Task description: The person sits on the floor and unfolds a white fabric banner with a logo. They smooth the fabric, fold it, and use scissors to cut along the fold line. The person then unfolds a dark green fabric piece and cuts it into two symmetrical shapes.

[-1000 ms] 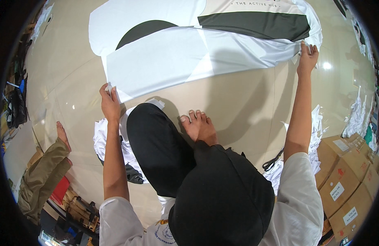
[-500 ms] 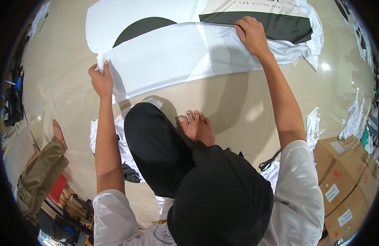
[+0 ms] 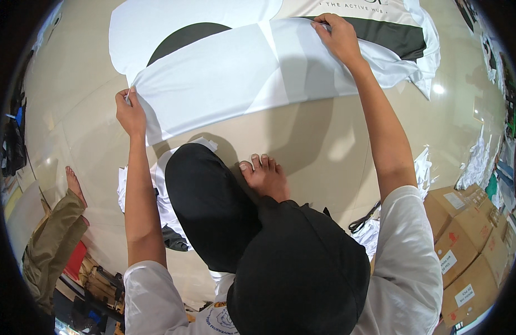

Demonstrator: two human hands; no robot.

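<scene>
White fabric [image 3: 213, 78], left grip [image 3: 131, 113] pinched on its left corner, right grip [image 3: 340, 40] pinched on its far edge

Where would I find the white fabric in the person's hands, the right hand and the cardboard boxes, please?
White fabric [image 3: 246, 75], head view: the middle of its near panel.
Right hand [image 3: 341, 42], head view: the back of the hand.
Cardboard boxes [image 3: 467, 245], head view: the side of one box.

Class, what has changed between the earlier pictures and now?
The right hand let go of the white fabric at its right end, moved left, and pinches its upper edge. The left hand shifted up the fabric's left edge. The cardboard boxes stayed put.
</scene>
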